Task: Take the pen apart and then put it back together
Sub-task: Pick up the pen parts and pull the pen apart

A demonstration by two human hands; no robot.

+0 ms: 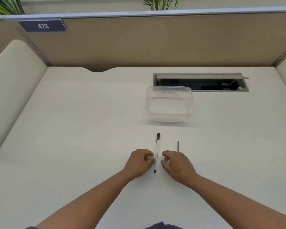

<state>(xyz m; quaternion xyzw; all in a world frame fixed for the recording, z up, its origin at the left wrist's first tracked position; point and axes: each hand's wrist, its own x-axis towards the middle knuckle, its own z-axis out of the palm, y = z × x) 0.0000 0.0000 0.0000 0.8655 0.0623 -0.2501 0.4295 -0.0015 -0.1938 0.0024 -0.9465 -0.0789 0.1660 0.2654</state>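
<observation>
a white worktop (73, 129) sits inside a tan-walled cubicle with a blue number plate (43, 26) at the far left. the left hand (139, 162) is loosely curled, fingertips touching the slim white pen with black cap and tip (156, 152), which lies flat between both hands. the right hand (176, 164) is curled just beside it, empty. a thin grey rod (178, 146), probably the refill, lies near the right hand; a clear plastic container (169, 104) stands beyond. reassembly looks pending: next, lift the barrel and feed the rod in
</observation>
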